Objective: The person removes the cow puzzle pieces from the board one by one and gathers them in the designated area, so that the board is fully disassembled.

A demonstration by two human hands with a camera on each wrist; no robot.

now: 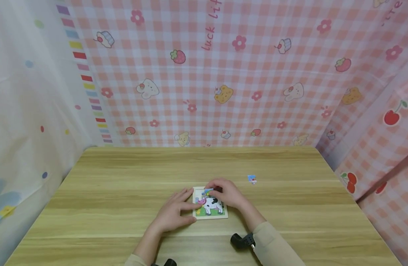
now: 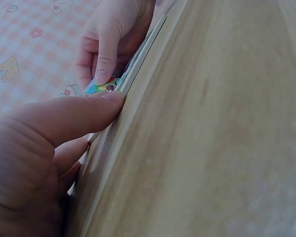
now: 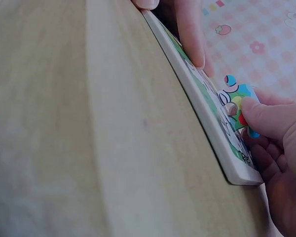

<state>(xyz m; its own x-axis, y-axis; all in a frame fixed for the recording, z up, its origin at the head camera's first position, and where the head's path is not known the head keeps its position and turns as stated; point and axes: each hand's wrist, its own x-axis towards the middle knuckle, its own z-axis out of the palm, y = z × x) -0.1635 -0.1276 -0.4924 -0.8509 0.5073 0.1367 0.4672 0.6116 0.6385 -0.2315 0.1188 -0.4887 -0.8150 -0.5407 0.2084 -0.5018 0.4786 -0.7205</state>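
A small square jigsaw puzzle (image 1: 210, 212) with a pale frame and a cow picture lies on the table. Spread over its left side is my left hand (image 1: 174, 213), its index finger reaching onto the picture and its thumb at the near left corner. My right hand (image 1: 226, 193) pinches a colourful puzzle piece (image 3: 241, 106) between thumb and fingers. In the right wrist view that piece is tilted just above the far part of the board; the left wrist view shows only part of it. Fingers hide the board's far right corner.
One loose puzzle piece (image 1: 252, 179), blue with a pinkish shape, lies on the wooden table (image 1: 124, 173) beyond my right hand. A checked curtain (image 1: 197, 74) hangs behind the table, and more cloth hangs along both sides.
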